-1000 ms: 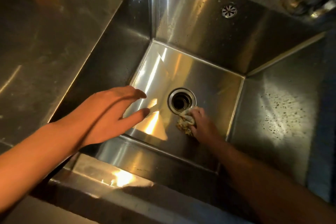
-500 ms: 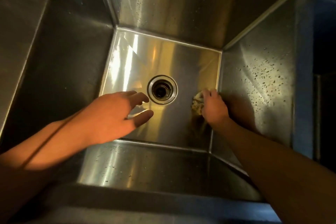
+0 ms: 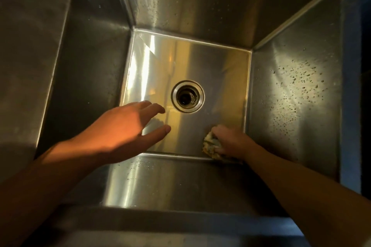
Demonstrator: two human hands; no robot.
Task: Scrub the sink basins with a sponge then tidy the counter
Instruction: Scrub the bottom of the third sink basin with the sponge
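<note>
Sponge slid to the near right corner of the basin, right hand clamped on it; left hand splayed.

Dim, warm light — the deep square stainless-steel sink basin goes nearly black along its left wall and near rim. White streaks of glare run down its floor by the far-left corner; a paler patch glints on the droplet-speckled right wall. An orange glow crosses the left hand. The right hand and its crumpled yellowish sponge sit in murk. Straight edges bow toward the corners — the near rim is blurred.
</note>
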